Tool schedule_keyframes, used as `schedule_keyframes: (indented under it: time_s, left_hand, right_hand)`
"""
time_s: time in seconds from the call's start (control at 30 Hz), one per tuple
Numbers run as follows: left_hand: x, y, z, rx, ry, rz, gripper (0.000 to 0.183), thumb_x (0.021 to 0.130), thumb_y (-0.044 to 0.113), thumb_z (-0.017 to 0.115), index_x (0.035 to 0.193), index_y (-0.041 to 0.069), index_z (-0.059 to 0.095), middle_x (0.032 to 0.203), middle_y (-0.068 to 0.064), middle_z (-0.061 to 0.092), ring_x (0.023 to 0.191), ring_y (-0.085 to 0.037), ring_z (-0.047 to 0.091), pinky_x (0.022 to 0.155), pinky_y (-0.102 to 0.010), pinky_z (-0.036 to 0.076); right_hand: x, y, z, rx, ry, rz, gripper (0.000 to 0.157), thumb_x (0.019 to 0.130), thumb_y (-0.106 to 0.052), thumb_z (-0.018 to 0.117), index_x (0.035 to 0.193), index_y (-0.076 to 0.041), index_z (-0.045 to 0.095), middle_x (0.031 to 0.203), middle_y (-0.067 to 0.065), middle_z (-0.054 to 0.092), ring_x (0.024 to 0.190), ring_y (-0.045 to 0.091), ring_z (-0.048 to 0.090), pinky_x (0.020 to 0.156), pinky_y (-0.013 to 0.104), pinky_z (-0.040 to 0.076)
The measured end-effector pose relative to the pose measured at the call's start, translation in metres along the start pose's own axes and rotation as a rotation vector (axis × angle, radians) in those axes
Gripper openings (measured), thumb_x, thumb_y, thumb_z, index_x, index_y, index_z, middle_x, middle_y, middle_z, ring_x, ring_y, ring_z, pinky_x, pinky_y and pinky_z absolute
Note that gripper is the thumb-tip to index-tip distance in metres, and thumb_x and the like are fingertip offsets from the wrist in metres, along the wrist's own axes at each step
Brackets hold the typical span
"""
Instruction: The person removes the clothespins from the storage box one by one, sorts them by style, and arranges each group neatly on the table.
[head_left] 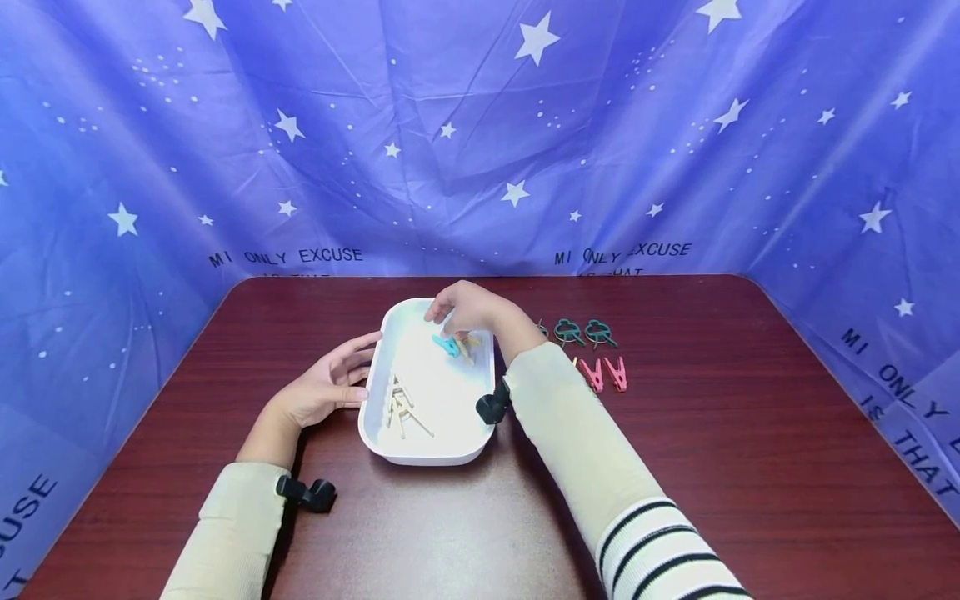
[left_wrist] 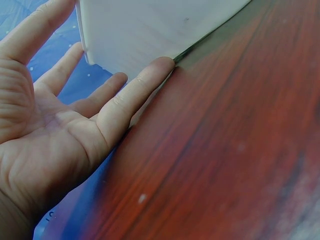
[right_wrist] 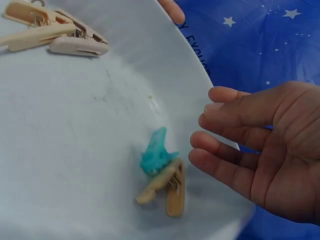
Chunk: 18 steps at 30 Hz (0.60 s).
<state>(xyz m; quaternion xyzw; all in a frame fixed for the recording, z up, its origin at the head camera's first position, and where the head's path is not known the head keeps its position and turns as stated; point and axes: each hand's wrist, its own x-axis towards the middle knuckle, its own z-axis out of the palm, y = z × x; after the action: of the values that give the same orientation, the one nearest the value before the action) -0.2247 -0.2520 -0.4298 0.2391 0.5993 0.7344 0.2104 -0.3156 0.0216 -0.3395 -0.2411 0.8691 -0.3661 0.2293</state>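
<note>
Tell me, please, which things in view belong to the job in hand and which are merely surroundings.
Likely the job:
- white tray
- turquoise clip
- beige clips
- pink clips
- green clips

Merely surroundings:
- starry curtain
- table
- black wrist cameras

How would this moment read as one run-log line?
left hand: touching white tray | right hand: over tray, holding nothing | in tray: teal clip, beige clips | on table: green clips, pink clips

One tray, two hands. Inside: one teal clip and at least three tan clips — two of them overlapping. Outside: two pink clips showing, three green clips — one mostly hidden.
</note>
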Motion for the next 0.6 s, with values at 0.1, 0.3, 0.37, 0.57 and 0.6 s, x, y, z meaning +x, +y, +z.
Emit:
schedule_keyframes:
  time_s: [0.1, 0.3, 0.37, 0.57, 0.6]
  left_hand:
    - [0.000, 0.000, 0.000, 0.000, -0.004, 0.001, 0.087, 0.084, -0.010, 0.066, 0.155, 0.007, 0.020, 0.150, -0.028, 0.024, 0.125, -0.027, 0.048, 0.087, -0.042, 0.054]
    - [0.000, 0.000, 0.000, -0.014, -0.014, -0.001, 0.088, 0.084, -0.012, 0.065, 0.155, 0.005, 0.016, 0.152, -0.027, 0.022, 0.127, -0.028, 0.046, 0.088, -0.042, 0.053]
    - [0.000, 0.000, 0.000, -0.016, -0.015, -0.001, 0.088, 0.084, -0.011, 0.066, 0.155, 0.005, 0.016, 0.151, -0.028, 0.022, 0.126, -0.028, 0.047, 0.088, -0.042, 0.053]
    - [0.000, 0.000, 0.000, -0.007, -0.009, 0.001, 0.088, 0.084, -0.009, 0.068, 0.155, 0.007, 0.019, 0.150, -0.028, 0.024, 0.124, -0.028, 0.048, 0.087, -0.043, 0.053]
    - [0.000, 0.000, 0.000, -0.007, -0.007, -0.002, 0.088, 0.084, -0.009, 0.068, 0.155, 0.007, 0.019, 0.151, -0.028, 0.024, 0.125, -0.027, 0.048, 0.087, -0.043, 0.053]
  right_hand:
    - [0.005, 0.000, 0.006, -0.029, 0.002, 0.001, 0.034, 0.083, 0.010, 0.064, 0.116, 0.000, 0.069, 0.112, 0.011, 0.066, 0.088, 0.022, 0.059, 0.078, 0.038, 0.055]
    - [0.011, 0.003, 0.014, -0.172, 0.017, 0.005, 0.031, 0.085, 0.008, 0.061, 0.113, -0.004, 0.070, 0.108, 0.005, 0.067, 0.103, 0.017, 0.058, 0.085, 0.026, 0.050]
    - [0.011, 0.004, 0.015, -0.179, 0.017, 0.003, 0.033, 0.085, 0.010, 0.058, 0.113, -0.004, 0.070, 0.107, 0.005, 0.067, 0.104, 0.018, 0.059, 0.088, 0.027, 0.048]
    - [0.013, 0.005, 0.020, -0.138, -0.007, -0.005, 0.038, 0.082, 0.014, 0.053, 0.113, -0.003, 0.069, 0.106, 0.007, 0.068, 0.099, 0.018, 0.061, 0.078, 0.025, 0.050]
    - [0.013, 0.005, 0.021, -0.129, -0.013, -0.005, 0.039, 0.082, 0.014, 0.054, 0.113, -0.003, 0.069, 0.106, 0.007, 0.068, 0.098, 0.018, 0.061, 0.076, 0.024, 0.051]
